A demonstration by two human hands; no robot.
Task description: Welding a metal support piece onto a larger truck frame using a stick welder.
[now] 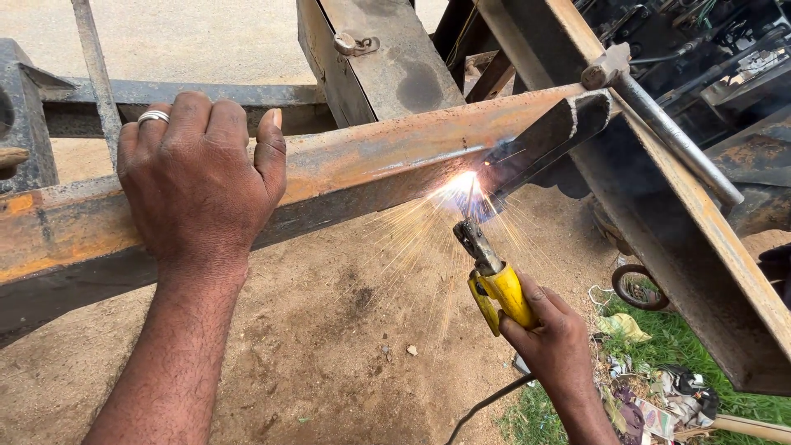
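Bare brown dirt (329, 330) fills the lower centre of the frame, with grass and scattered litter (659, 387) at lower right. The rusty steel beam (371, 156) runs from the left edge up to the upper right. At centre, a bright arc with sparks (463, 188) burns on the beam's lower edge, beside a dark flat steel piece (544, 140). My right hand (556, 342), lower right, is closed around the yellow electrode holder (498, 292), its rod tip at the arc. My left hand (198, 173), ring on one finger, rests fingers draped over the beam's top at left. A hammer (659, 124) lies on the frame at upper right.
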